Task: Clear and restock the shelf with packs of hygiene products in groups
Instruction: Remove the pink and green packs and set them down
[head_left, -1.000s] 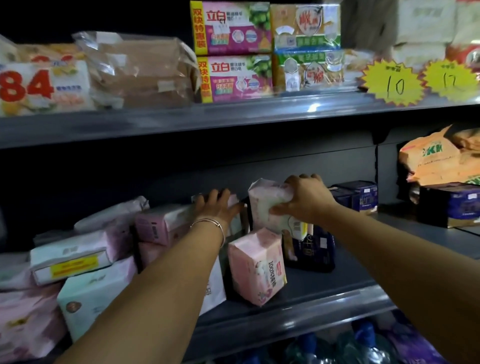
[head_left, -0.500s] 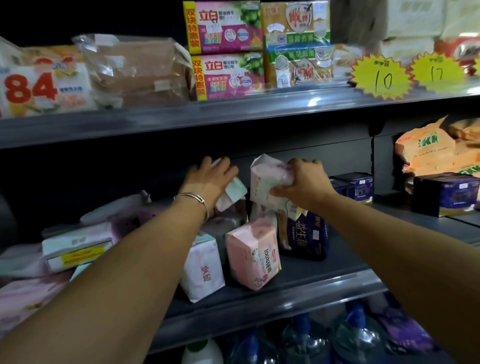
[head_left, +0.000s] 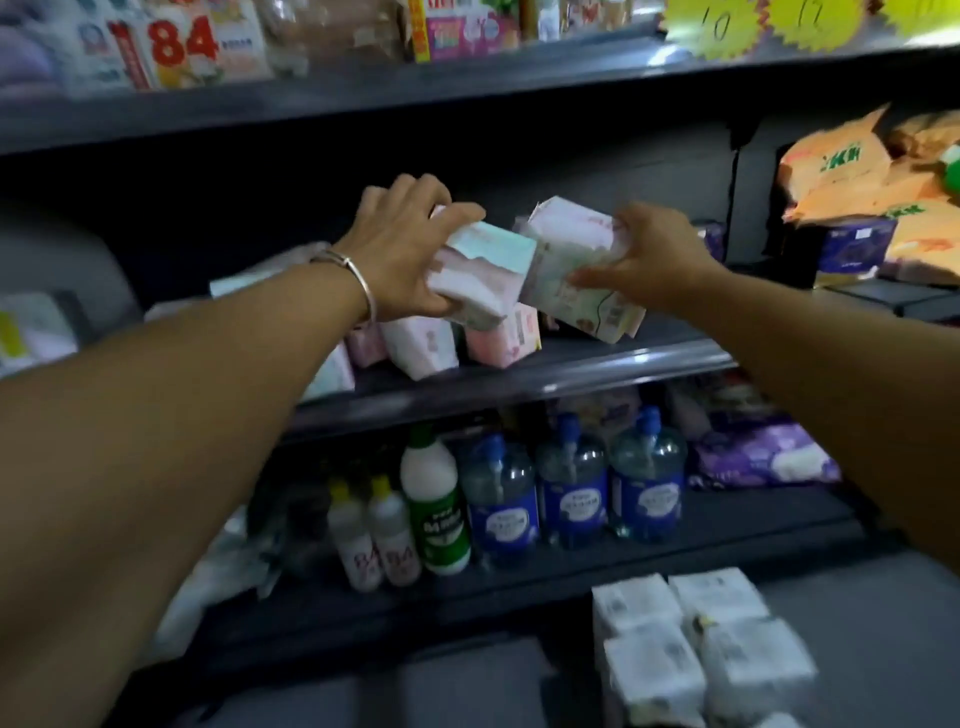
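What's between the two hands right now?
In the head view, two soft packs: left hand grips a mint-topped pink pack; right hand grips a pale pack.

Left hand (head_left: 400, 249) grips a pink-and-mint pack (head_left: 480, 273), right hand (head_left: 649, 254) grips a pale pack (head_left: 576, 260), both lifted above the middle shelf (head_left: 571, 371); blue bottles (head_left: 571, 488) stand below.

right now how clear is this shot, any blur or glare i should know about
Head view: dim overall, the back of the middle shelf nearly black; motion blur smears the forearms and the white packs at the bottom; glare streaks run along the shelf's front edge; wide-angle bending curves the shelf lines; the left hand and right hand with their packs are soft but readable.
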